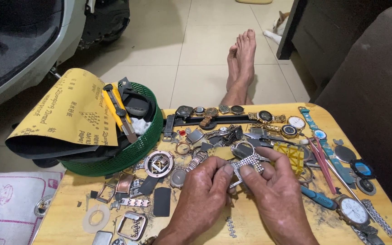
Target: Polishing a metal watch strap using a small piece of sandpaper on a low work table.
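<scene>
Both my hands meet low centre over the wooden table [246, 227], pinched on one silver watch bracelet piece [246, 165], a studded metal link strip bent between them. My left hand [200, 199] comes in from 7 o'clock, thumb and forefinger closed tight on the strip's lower left end, other fingers curled under. My right hand [275, 195] comes from 5 o'clock, thumb [250, 171] pressed on the links, forefinger hooked over the top at 1 o'clock of the strip; grip firm, no gap visible. The strip sits above the tabletop, not touching it as far as I can tell. Just at 11 o'clock of my left hand lies a round watch case [159, 163] with an open skeleton dial, and a dark rectangular plate [162, 201] lies at 9 o'clock. Green mesh basket [132, 152] sits at 10 o'clock, near, holding a yellow utility knife [118, 111], with yellow sandpaper sheets [64, 113] draped over its left rim. A row of wristwatches [232, 110] runs along the far edge at 12 o'clock. At 3 o'clock: red tweezers [321, 161], a blue-handled tool [318, 198] just beside my right hand, a white-faced watch [352, 211]. Clutter is dense all round; the only bare wood is between my wrists and toward the near edge at 6 o'clock. My bare feet [241, 59] rest on the tile floor [191, 41] past the table.
</scene>
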